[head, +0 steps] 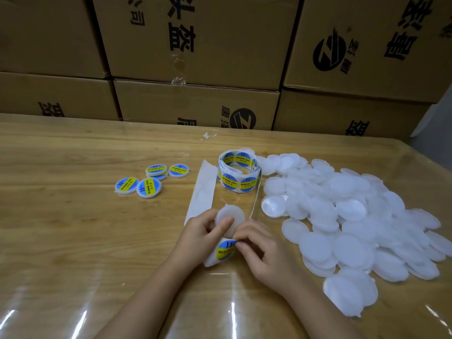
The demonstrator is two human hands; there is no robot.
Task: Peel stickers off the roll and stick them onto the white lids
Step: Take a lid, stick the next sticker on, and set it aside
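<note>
the right hand point(265, 250) pinched the edge of a round blue-and-yellow paper sticker point(225, 250) on the white backing strip point(203, 192), fingers curled. the left hand point(199, 232) gripped a plain round white plastic lid point(232, 212), thumb across it, just beyond that sticker. a heap of bare white lids point(354, 216) lay to the right on the wooden table point(73, 228). farther off stood the sticker roll point(238, 173), a few labelled lids point(151, 179) left of it, and brown cardboard boxes point(220, 57) behind.
</note>
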